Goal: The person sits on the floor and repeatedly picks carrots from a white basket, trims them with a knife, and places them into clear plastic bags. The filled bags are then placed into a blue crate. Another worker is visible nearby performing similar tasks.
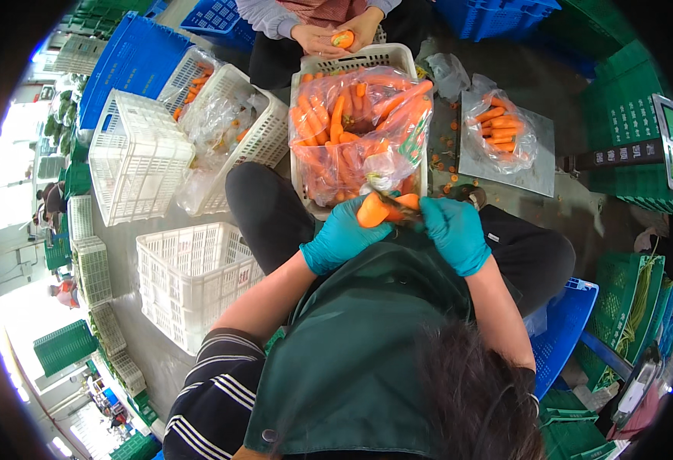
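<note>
My left hand point(345, 233), in a teal glove, grips a thick carrot point(372, 211) above my lap. More orange carrot shows just behind the blade, though I cannot tell whether it is a second piece. In my right hand point(456, 233), gloved alike, is a knife point(396, 206) with a dark, blurred blade lying across the carrot. Its handle is mostly hidden by my fingers. Directly beyond both hands stands a white plastic crate point(295, 187) lined with a clear plastic bag point(365, 164) full of carrots point(336, 118).
Opposite me, a person's hands point(336, 43) hold a carrot. A bag of carrots point(500, 129) lies on a metal scale platform point(474, 164) at right, with cut carrot ends point(451, 178) on the floor nearby. White crates point(198, 282) stand at left, a blue crate point(566, 328) at right.
</note>
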Available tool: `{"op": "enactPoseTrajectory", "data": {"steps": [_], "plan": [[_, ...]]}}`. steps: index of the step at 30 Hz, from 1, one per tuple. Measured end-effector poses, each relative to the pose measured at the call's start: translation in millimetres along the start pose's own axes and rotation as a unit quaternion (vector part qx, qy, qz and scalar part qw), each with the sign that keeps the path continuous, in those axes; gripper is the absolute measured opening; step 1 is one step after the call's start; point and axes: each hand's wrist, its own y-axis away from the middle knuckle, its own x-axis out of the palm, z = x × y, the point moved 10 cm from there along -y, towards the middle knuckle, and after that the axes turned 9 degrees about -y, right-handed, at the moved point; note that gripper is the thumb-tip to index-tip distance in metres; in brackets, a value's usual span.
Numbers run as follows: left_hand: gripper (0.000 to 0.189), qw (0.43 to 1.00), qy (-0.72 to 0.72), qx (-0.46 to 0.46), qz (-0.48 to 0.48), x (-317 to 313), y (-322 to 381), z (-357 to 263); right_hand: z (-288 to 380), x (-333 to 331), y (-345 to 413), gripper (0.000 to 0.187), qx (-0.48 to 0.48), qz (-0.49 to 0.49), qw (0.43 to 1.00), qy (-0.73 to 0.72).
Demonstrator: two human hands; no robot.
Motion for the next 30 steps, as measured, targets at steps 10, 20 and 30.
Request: {"op": "enactPoseTrajectory", "data": {"steps": [10,20,30], "plan": [[0.049,0.981,-0.174,0.059,-0.068,-3,-8,-6,6,20,-4,0.037,0.014,0.019,0.998,0.061],[0.042,0.943,-0.288,0.116,-0.117,-3,-16,-21,-45,-8,-26,0.057,0.180,-0.079,0.919,-0.341],[0.064,0.861,0.458,-0.136,0.172,37,-57,9,-68,-235,-29,0.032,0.156,-0.222,0.949,-0.163]]}}
